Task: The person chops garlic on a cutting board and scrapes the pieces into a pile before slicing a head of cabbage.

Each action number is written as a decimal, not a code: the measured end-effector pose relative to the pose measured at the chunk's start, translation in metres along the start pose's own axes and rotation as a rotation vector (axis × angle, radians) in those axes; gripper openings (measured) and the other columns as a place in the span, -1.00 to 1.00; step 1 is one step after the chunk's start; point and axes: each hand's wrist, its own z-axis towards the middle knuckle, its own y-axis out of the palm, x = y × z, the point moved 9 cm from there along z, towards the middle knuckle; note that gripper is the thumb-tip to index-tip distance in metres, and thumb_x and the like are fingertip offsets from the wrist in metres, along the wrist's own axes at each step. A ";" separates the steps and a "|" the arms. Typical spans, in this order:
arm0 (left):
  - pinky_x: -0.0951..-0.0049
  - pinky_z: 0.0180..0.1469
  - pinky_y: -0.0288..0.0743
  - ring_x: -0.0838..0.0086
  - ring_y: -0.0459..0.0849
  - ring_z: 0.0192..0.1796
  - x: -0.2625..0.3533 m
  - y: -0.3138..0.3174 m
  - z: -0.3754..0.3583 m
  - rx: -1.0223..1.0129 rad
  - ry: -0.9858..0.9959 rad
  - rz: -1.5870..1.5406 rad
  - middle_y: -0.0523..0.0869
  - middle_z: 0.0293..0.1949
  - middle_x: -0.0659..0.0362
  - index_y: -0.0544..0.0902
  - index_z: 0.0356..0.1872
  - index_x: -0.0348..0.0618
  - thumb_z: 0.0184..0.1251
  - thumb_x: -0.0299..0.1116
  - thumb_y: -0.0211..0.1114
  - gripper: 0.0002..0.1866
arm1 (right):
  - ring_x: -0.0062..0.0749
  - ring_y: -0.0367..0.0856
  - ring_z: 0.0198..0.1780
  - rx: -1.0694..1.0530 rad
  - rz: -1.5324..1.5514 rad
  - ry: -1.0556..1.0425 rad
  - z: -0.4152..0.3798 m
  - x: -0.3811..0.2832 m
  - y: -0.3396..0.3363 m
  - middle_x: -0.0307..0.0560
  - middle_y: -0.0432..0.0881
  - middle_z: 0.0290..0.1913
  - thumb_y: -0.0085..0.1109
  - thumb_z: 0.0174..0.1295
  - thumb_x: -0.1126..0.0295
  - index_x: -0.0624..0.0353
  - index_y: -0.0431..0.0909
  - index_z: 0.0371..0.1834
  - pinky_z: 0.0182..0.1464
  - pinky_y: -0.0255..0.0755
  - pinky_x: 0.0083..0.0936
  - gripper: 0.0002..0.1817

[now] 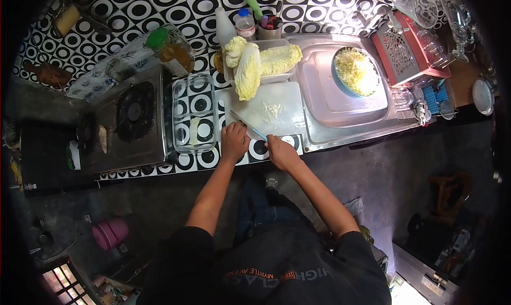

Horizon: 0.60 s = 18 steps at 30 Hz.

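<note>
A white cutting board (pixel 287 100) lies on the tiled counter with a small pile of thin pale strips (pixel 271 111) on it. My right hand (pixel 282 152) is closed round the handle of a knife (pixel 250 125), whose blade points up and left over the board's lower left part. At the board's front left edge is my left hand (pixel 235 141), fingers curled near the blade; what they press on, if anything, is hidden. Behind the board, napa cabbages (pixel 248 73) rest in and over a pale tray (pixel 277 77).
Left of the board stands a glass dish (pixel 195 113), then a gas stove (pixel 128 124). A bowl of shredded cabbage (pixel 355 71) sits in the sink (pixel 319 105) at right. Bottles (pixel 245 23) and a jar (pixel 173 57) line the back; a red rack (pixel 402 52) stands far right.
</note>
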 end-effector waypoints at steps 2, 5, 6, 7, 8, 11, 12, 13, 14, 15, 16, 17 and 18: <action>0.11 0.15 0.40 0.19 0.59 0.08 0.000 0.000 0.000 -0.006 -0.001 -0.004 0.65 -0.02 0.06 0.65 -0.16 -0.22 0.08 -0.41 0.32 -0.74 | 0.28 0.67 -0.17 0.007 0.002 -0.007 -0.001 0.001 0.000 0.27 0.61 -0.16 -0.04 0.54 0.28 0.28 0.34 -0.03 -0.14 0.52 0.11 -0.76; 0.10 0.14 0.40 0.18 0.59 0.07 -0.001 0.001 0.000 -0.002 0.000 -0.007 0.64 -0.03 0.05 0.64 -0.19 -0.22 0.08 -0.41 0.32 -0.76 | 0.28 0.67 -0.17 0.001 0.002 -0.006 -0.001 0.001 -0.002 0.28 0.62 -0.16 -0.03 0.53 0.28 0.28 0.35 -0.03 -0.14 0.52 0.11 -0.76; 0.10 0.14 0.40 0.18 0.58 0.06 0.000 0.001 0.000 0.001 0.002 -0.007 0.64 -0.04 0.05 0.63 -0.20 -0.21 0.08 -0.41 0.32 -0.76 | 0.27 0.67 -0.17 -0.003 0.001 -0.003 -0.002 0.001 -0.002 0.28 0.62 -0.16 -0.02 0.53 0.28 0.28 0.35 -0.03 -0.14 0.52 0.11 -0.76; 0.10 0.14 0.40 0.18 0.58 0.06 0.000 0.001 0.000 -0.003 0.000 -0.007 0.64 -0.04 0.05 0.63 -0.21 -0.21 0.08 -0.41 0.32 -0.77 | 0.27 0.67 -0.17 0.001 0.004 -0.006 -0.002 0.001 -0.002 0.29 0.62 -0.16 -0.02 0.53 0.29 0.28 0.35 -0.03 -0.14 0.52 0.11 -0.76; 0.10 0.14 0.40 0.18 0.58 0.06 0.000 0.001 0.000 -0.007 -0.002 -0.006 0.64 -0.04 0.05 0.63 -0.22 -0.21 0.08 -0.41 0.32 -0.78 | 0.28 0.67 -0.17 0.004 0.008 -0.010 -0.002 0.002 -0.002 0.29 0.62 -0.16 -0.02 0.53 0.29 0.28 0.35 -0.03 -0.14 0.52 0.11 -0.76; 0.10 0.13 0.40 0.17 0.58 0.05 -0.001 0.002 0.001 -0.023 -0.011 -0.005 0.63 -0.06 0.05 0.61 -0.25 -0.20 0.08 -0.41 0.32 -0.80 | 0.28 0.67 -0.16 0.013 0.014 -0.012 -0.002 0.003 0.001 0.29 0.62 -0.16 -0.02 0.52 0.30 0.28 0.35 -0.03 -0.14 0.52 0.11 -0.77; 0.10 0.12 0.40 0.17 0.58 0.05 -0.001 0.002 0.001 -0.029 -0.014 -0.006 0.63 -0.07 0.05 0.61 -0.26 -0.20 0.08 -0.41 0.32 -0.81 | 0.28 0.68 -0.16 0.016 0.016 -0.010 -0.003 0.003 0.002 0.30 0.62 -0.16 -0.02 0.52 0.30 0.28 0.35 -0.03 -0.14 0.52 0.10 -0.77; 0.10 0.12 0.40 0.18 0.58 0.05 0.000 0.001 0.001 -0.020 -0.011 -0.007 0.63 -0.07 0.05 0.61 -0.27 -0.20 0.08 -0.41 0.32 -0.81 | 0.28 0.68 -0.16 0.017 0.019 -0.007 -0.003 0.003 0.002 0.30 0.62 -0.15 -0.02 0.52 0.30 0.27 0.35 -0.03 -0.13 0.52 0.10 -0.77; 0.10 0.11 0.40 0.18 0.58 0.05 0.001 0.000 0.002 -0.010 -0.008 -0.007 0.62 -0.08 0.06 0.61 -0.27 -0.20 0.08 -0.41 0.32 -0.81 | 0.28 0.68 -0.16 0.018 0.021 -0.004 -0.004 0.003 0.003 0.30 0.62 -0.15 -0.02 0.52 0.31 0.27 0.35 -0.03 -0.13 0.53 0.10 -0.78; 0.10 0.11 0.40 0.18 0.58 0.04 0.001 -0.001 0.003 -0.001 -0.006 -0.007 0.62 -0.09 0.06 0.61 -0.28 -0.20 0.08 -0.41 0.32 -0.82 | 0.28 0.68 -0.15 0.018 0.024 -0.001 -0.004 0.002 0.003 0.30 0.62 -0.15 -0.03 0.52 0.31 0.27 0.35 -0.03 -0.13 0.53 0.10 -0.78; 0.10 0.11 0.41 0.18 0.58 0.04 0.002 -0.002 0.003 -0.003 -0.006 -0.005 0.62 -0.09 0.06 0.61 -0.27 -0.20 0.08 -0.41 0.32 -0.82 | 0.27 0.68 -0.15 0.006 0.017 0.007 -0.004 0.002 0.004 0.30 0.62 -0.14 -0.03 0.52 0.31 0.27 0.35 -0.03 -0.12 0.54 0.09 -0.78; 0.10 0.11 0.41 0.18 0.58 0.04 0.002 -0.003 0.003 -0.004 -0.007 -0.004 0.62 -0.09 0.06 0.61 -0.27 -0.20 0.08 -0.41 0.32 -0.81 | 0.27 0.68 -0.15 -0.006 0.010 0.016 -0.003 0.002 0.005 0.30 0.63 -0.14 -0.03 0.52 0.31 0.27 0.35 -0.03 -0.12 0.54 0.09 -0.78; 0.10 0.11 0.41 0.18 0.58 0.04 0.002 -0.003 0.003 -0.005 -0.008 -0.002 0.62 -0.09 0.06 0.61 -0.27 -0.20 0.08 -0.41 0.32 -0.81 | 0.27 0.68 -0.15 -0.017 0.003 0.024 -0.003 0.001 0.006 0.31 0.63 -0.14 -0.03 0.52 0.31 0.27 0.36 -0.03 -0.11 0.54 0.09 -0.79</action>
